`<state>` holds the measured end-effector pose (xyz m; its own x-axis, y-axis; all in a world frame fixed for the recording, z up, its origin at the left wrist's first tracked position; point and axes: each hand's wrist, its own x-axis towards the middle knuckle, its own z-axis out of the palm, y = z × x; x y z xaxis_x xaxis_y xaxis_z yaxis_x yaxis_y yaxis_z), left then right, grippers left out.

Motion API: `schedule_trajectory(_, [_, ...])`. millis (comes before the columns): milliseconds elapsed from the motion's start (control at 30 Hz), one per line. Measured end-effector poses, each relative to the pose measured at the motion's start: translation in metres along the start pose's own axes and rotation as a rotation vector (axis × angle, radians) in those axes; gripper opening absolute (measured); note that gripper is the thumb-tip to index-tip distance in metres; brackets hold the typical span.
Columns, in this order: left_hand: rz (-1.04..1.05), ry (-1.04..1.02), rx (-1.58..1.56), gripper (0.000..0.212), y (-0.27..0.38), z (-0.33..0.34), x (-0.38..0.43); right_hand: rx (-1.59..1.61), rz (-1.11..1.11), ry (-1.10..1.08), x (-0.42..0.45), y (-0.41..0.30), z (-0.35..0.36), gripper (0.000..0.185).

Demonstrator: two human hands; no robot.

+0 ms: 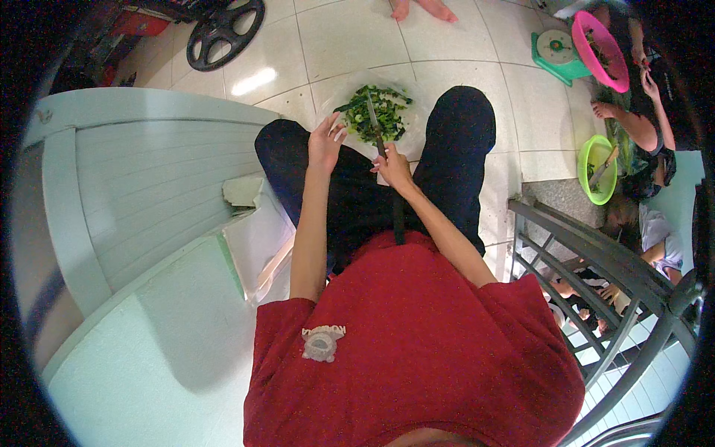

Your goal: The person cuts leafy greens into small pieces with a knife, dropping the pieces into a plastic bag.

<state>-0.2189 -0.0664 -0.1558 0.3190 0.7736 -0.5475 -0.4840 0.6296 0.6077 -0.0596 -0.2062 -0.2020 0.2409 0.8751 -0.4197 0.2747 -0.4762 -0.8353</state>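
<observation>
Chopped leafy greens [382, 117] lie in a heap on a clear plastic sheet or bag [416, 103] on the floor, between the person's knees. My right hand [394, 167] is closed on the dark handle of a knife [373, 118], whose blade points away from me over the greens. My left hand [327, 144] is raised at the left edge of the heap, its fingers partly bent near a longer dark green leaf [352, 104]. Whether its fingertips touch that leaf is hard to tell.
A pale panelled wall or door [167, 151] stands at the left, a black steering wheel [225, 34] beyond it. At the right are a green scale [558, 53], a pink basin [592, 53], a lime basin with a knife [584, 167], metal railing [592, 234] and other people. Bare feet show ahead.
</observation>
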Motion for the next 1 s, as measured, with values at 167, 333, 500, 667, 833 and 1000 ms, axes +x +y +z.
schedule_trajectory(167, [0.008,-0.001,-0.001,0.044,0.0,-0.001,0.0,0.057,-0.018,0.005,-0.003,-0.004,-0.001,0.029])
schedule_trajectory(333, [0.022,-0.016,0.003,0.041,0.001,0.007,-0.003,0.302,-0.007,0.005,0.0,-0.004,-0.003,0.024])
schedule_trajectory(500, [0.055,-0.039,-0.072,0.038,0.005,0.009,-0.009,0.626,0.354,-0.136,-0.001,-0.018,-0.016,0.025])
schedule_trajectory(667, [0.064,-0.078,-0.071,0.032,0.004,0.011,-0.007,0.625,0.316,-0.16,0.002,-0.011,-0.016,0.025])
schedule_trajectory(833, [0.08,-0.041,-0.05,0.031,0.0,0.002,-0.005,0.609,0.265,-0.205,-0.005,-0.023,-0.015,0.028])
schedule_trajectory(1000, [0.095,-0.03,-0.027,0.031,-0.001,0.003,-0.004,0.596,0.158,-0.233,-0.004,-0.021,-0.016,0.026])
